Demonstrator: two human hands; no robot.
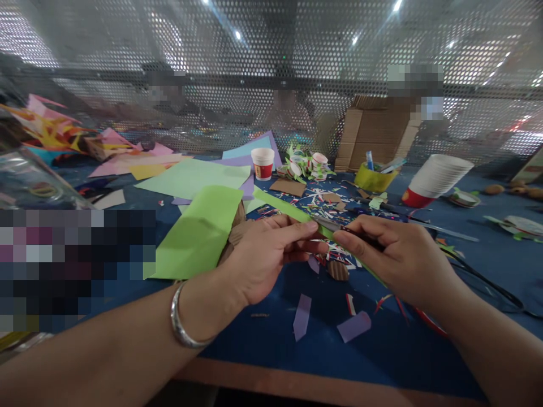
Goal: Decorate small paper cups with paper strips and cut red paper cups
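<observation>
My left hand point(267, 254) is closed in a pinch on a long green paper strip point(284, 210) that runs up and to the left over the blue table. It wears a silver bangle point(182, 322) at the wrist. My right hand point(399, 260) is closed around a dark thin tool point(343, 228), whose tip meets the strip between the two hands. A folded light green sheet point(197, 237) lies just left of my left hand, with a brown corrugated piece point(237, 229) behind it.
Paper scraps point(326, 203) litter the blue table point(263, 339). A red-and-white paper cup point(263, 164), a stack of white cups point(436, 178), a yellow-green holder point(373, 178), cardboard point(373, 135) and coloured sheets point(127, 164) lie further back. A perforated screen point(271, 56) stands behind, with people beyond it.
</observation>
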